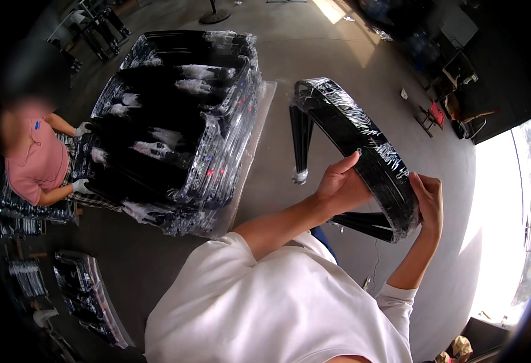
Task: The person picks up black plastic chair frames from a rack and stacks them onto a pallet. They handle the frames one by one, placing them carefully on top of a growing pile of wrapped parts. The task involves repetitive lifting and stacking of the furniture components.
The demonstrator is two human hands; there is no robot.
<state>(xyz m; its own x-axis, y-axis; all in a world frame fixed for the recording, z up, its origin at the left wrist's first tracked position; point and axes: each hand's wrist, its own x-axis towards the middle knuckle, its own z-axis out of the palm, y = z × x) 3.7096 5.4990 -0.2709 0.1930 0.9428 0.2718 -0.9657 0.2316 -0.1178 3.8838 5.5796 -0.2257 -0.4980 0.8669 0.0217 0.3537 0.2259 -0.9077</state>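
Across my front is a long black frame [362,140] with folded leg-like bars, wrapped in clear plastic film that shines on its far part. My left hand [345,183] grips its near-left side, the thumb on top and the fingers reaching underneath. At the near-right end, my right hand [430,202] is closed on the frame's edge, with its fingertips bent over the film. One bundle of black bars [300,142] hangs down at the far end, its tip covered in plastic. Another set of black bars [368,224] sticks out below my left wrist.
To the left stands a tall stack of film-wrapped black frames [223,151] on a plastic sheet [259,142]. A gloved co-worker [38,154] in a pink shirt handles its left side. More wrapped parts [87,293] lie at lower left. A small red-seated chair [436,115] is at far right.
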